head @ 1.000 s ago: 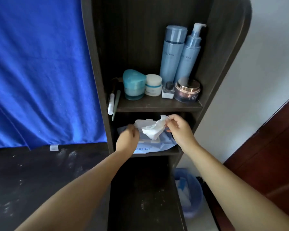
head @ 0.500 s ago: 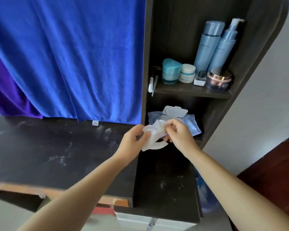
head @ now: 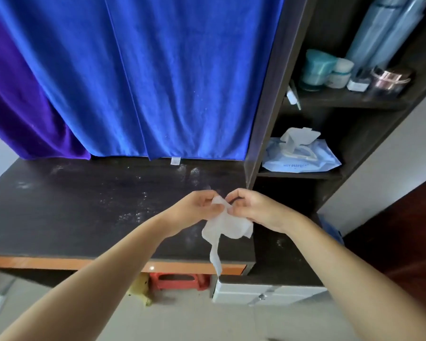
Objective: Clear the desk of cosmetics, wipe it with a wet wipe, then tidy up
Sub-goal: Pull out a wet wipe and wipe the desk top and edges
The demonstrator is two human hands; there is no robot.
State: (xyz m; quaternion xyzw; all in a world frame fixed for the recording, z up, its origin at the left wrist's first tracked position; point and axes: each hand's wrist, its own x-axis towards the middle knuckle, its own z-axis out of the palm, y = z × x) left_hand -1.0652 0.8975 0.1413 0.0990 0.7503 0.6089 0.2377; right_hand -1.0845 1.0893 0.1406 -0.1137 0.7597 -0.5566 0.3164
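Both hands pinch one white wet wipe (head: 225, 226) above the right end of the dark desk (head: 84, 207). My left hand (head: 197, 207) grips its top left corner and my right hand (head: 252, 207) grips the top right; a crumpled tail hangs down past the desk's front edge. White dust is speckled over the desk top. The blue wet wipe pack (head: 303, 158) lies on the lower shelf with its lid flipped up. Cosmetics stand on the upper shelf: a teal jar (head: 316, 70), a white jar (head: 340, 72), a rose-gold jar (head: 389, 81) and tall pale blue bottles (head: 384, 28).
A blue cloth (head: 170, 77) and a purple cloth (head: 15, 94) hang behind the desk. The dark shelf unit (head: 268, 94) rises at the desk's right end. A red stool (head: 180, 281) sits under the desk, a white drawer front (head: 263, 292) below the shelf unit.
The wipe was pulled out of the pack on the lower shelf and carried down and left over the desk. The left hand let go of the pack and took hold of the wipe.
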